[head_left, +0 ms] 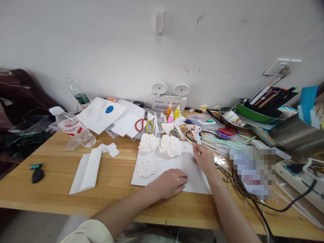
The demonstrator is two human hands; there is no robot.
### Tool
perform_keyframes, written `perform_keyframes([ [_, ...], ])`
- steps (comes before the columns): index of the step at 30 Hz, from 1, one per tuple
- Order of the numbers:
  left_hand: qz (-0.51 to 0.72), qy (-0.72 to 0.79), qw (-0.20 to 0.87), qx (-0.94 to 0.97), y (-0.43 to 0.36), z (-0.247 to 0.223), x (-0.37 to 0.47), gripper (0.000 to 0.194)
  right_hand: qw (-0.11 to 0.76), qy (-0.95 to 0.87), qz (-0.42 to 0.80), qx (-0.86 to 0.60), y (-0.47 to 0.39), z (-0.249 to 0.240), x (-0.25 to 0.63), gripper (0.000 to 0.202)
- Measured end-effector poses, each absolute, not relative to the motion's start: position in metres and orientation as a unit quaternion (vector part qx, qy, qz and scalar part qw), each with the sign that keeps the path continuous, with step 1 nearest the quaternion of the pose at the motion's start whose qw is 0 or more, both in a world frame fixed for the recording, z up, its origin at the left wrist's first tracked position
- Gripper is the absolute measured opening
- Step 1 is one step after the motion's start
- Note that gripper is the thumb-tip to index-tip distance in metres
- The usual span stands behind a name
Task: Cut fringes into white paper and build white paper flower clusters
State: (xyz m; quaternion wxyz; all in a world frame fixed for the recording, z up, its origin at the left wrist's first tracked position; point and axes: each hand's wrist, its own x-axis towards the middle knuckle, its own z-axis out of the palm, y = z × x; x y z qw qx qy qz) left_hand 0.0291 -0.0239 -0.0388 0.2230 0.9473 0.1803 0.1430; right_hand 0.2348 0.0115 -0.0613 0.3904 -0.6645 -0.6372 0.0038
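My left hand (170, 183) rests on the front part of a white sheet (188, 168), its fingers curled loosely; whether anything lies under them is hidden. My right hand (204, 158) is pinched around a thin wooden stick (193, 144) above the right side of the sheet. Three white crumpled clusters lie on the sheet: one at the back left (149, 143), one at the back middle (171, 145) and a flatter one at the front left (146, 167). Just behind my right hand is a white glue gun (195, 131).
Red-and-yellow scissors (145, 124), small paint bottles (170, 116) and loose papers (101, 114) lie toward the wall. A water bottle (76, 130) and folded paper (88, 170) are at left. Black cables (238, 185), a power strip (301, 185) and a green bowl (253, 113) are at right.
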Motion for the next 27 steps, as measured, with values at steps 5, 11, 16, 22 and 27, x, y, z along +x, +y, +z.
perform_keyframes([
  [5,0.115,0.172,0.211,0.955,-0.026,-0.03,0.027,0.02,0.383,-0.641,-0.002,-0.665,0.034,-0.06,0.228,0.032],
  [11,0.143,0.214,0.211,0.943,-0.046,-0.015,0.008,0.019,0.408,-0.645,-0.034,-0.646,0.035,-0.064,0.221,0.03],
  [16,0.229,0.344,0.171,0.894,-0.056,-0.006,-0.042,0.02,0.46,-0.62,-0.069,-0.632,0.017,-0.065,0.225,0.028],
  [22,0.198,0.689,-0.067,0.694,-0.029,-0.006,-0.161,0.031,0.492,-0.58,-0.047,-0.648,0.008,-0.059,0.223,0.028],
  [27,0.044,0.819,0.028,0.572,-0.016,-0.013,-0.22,0.062,0.506,-0.582,-0.028,-0.636,0.004,-0.049,0.215,0.026],
])
